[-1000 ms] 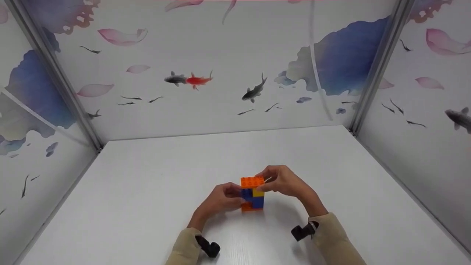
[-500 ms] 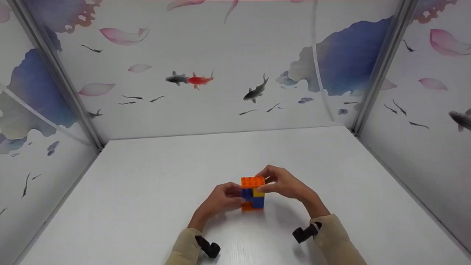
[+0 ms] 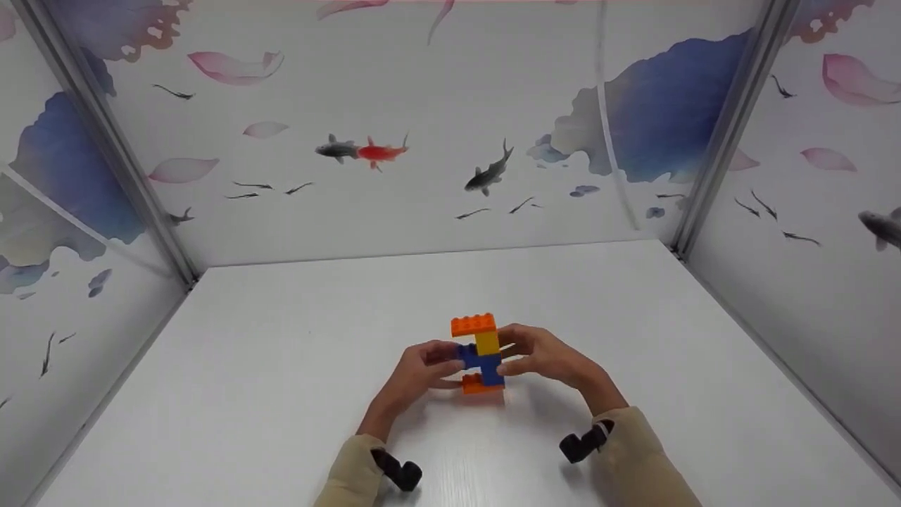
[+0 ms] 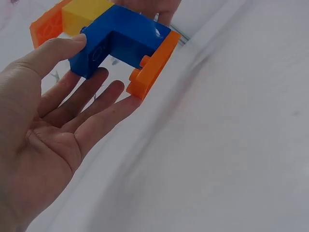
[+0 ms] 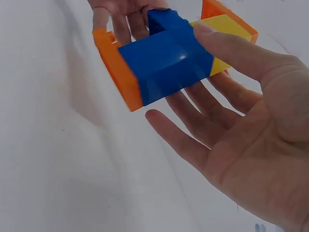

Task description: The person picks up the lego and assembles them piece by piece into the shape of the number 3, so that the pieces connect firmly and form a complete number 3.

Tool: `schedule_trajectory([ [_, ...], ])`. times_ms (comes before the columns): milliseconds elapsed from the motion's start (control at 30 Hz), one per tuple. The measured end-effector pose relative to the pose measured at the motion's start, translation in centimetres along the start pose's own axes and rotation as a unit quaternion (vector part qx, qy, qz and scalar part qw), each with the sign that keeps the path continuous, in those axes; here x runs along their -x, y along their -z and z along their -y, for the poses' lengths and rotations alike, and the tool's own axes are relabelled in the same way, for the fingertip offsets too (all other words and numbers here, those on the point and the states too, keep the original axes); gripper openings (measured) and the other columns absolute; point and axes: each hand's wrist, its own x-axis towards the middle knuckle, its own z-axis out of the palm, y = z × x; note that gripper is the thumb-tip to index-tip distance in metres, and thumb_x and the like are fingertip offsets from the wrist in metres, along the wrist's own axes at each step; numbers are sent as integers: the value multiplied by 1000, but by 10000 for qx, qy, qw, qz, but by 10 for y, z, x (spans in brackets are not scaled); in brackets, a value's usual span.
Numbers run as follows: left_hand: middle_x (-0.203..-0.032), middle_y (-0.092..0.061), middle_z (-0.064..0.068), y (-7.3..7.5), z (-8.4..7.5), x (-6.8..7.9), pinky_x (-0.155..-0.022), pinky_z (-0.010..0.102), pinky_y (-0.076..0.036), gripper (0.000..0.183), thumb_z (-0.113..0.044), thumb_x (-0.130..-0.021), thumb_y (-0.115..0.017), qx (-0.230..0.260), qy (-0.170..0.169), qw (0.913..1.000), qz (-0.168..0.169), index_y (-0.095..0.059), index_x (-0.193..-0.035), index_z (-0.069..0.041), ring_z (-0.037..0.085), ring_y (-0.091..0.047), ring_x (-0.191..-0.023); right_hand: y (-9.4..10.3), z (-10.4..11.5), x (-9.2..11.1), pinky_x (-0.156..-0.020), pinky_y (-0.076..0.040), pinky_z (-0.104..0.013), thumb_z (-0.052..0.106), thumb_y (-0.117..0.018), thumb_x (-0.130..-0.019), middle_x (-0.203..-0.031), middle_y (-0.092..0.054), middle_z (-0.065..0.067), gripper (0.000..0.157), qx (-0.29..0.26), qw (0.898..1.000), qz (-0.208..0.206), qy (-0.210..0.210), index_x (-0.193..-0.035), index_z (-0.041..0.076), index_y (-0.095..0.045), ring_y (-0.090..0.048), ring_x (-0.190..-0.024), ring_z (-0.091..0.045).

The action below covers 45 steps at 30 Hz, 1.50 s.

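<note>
Between both hands is a small tower of toy building bricks. An orange studded plate (image 3: pixel 473 324) tops it, over a yellow brick (image 3: pixel 487 343). Below sit blue bricks (image 3: pixel 491 372), one part jutting out to the left, and another orange plate (image 3: pixel 471 385) forms the base. My left hand (image 3: pixel 415 373) pinches the jutting blue end between thumb and fingers; in the left wrist view its little finger touches the base plate (image 4: pixel 153 67). My right hand (image 3: pixel 545 353) holds the opposite side, thumb on the blue near the yellow brick (image 5: pixel 227 31), other fingers behind.
The white tabletop (image 3: pixel 317 310) spreads around the hands. Walls printed with fish and petals (image 3: pixel 422 84) enclose it at the back and both sides, with metal posts at the corners. A black wrist camera (image 3: pixel 398 470) projects from each sleeve.
Both hands have raised and turned the brick tower, so its open gaps show. The right hand's thumb has shifted from the yellow brick down to the blue.
</note>
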Motion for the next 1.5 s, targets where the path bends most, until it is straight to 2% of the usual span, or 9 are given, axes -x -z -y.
schedule_trajectory([
  [133,-129,-63,17,-1,-3,-2,-88,42,-61,58,-36,-92,-72,161,-8,9998,-132,-55,-136,-2,29,-67,-116,-2,-1,-2,-107,-51,-46,28,-76,-89,-134,-60,-12,57,-128,9997,-194,-26,-139,12,-54,-63,-120,-28],
  [300,-131,-63,17,-6,-6,-4,-86,40,-62,61,-39,-94,-69,81,-13,9994,-347,-52,-140,-4,31,-69,-114,-6,-1,-5,-99,-57,-40,31,-75,-91,-135,-60,-17,62,-400,9970,-640,-143,-142,8,-50,-66,-116,-28],
  [567,-142,-55,19,-14,-7,-7,-88,37,-61,62,-27,-94,-71,-121,-337,9969,-695,-47,-148,-9,32,-67,-119,-11,-1,-10,-93,-60,-41,28,-75,-90,-139,-58,-22,67,-1052,9828,-1458,-411,-146,8,-43,-65,-119,-32],
  [700,-146,-52,18,-16,-8,-8,-94,38,-59,59,-19,-94,-70,-384,-454,9955,-738,-49,-148,-11,34,-63,-125,-12,-2,-12,-91,-60,-41,29,-75,-91,-140,-59,-22,66,-1134,9788,-1647,-438,-145,9,-43,-66,-118,-33],
  [900,-145,-54,17,-17,-7,-7,-98,39,-57,60,-21,-92,-73,-722,-489,9930,-795,-50,-147,-14,32,-62,-125,-14,-5,-12,-91,-60,-40,33,-73,-92,-142,-57,-22,66,-1185,9782,-1651,-432,-146,10,-43,-65,-120,-34],
  [1067,-143,-55,17,-17,-7,-6,-98,39,-57,64,-22,-90,-75,-712,-348,9935,-819,-48,-147,-11,33,-62,-126,-20,-7,-15,-90,-61,-39,32,-69,-95,-142,-57,-21,59,-1131,9752,-1817,-558,-146,12,-48,-66,-119,-32],
  [1200,-141,-57,18,-17,-4,-4,-97,39,-58,66,-24,-90,-76,-797,-80,9934,-825,-47,-147,-8,34,-62,-126,-28,-11,-20,-88,-61,-36,33,-67,-96,-144,-56,-18,56,-953,9736,-1930,-767,-146,14,-50,-66,-117,-28],
  [1367,-141,-57,18,-17,0,-4,-93,37,-60,66,-22,-91,-75,-859,340,9926,-793,-46,-148,-6,33,-63,-124,-35,-18,-21,-95,-59,-38,31,-66,-97,-144,-55,-15,57,-620,9747,-1860,-1071,-148,14,-49,-60,-122,-30],
  [1500,-142,-56,18,-17,4,-5,-93,37,-59,66,-23,-91,-74,-883,412,9926,-728,-46,-149,-6,33,-63,-124,-38,-20,-21,-100,-56,-40,29,-68,-95,-143,-56,-14,59,-530,9740,-1837,-1219,-149,15,-48,-58,-124,-30],
])
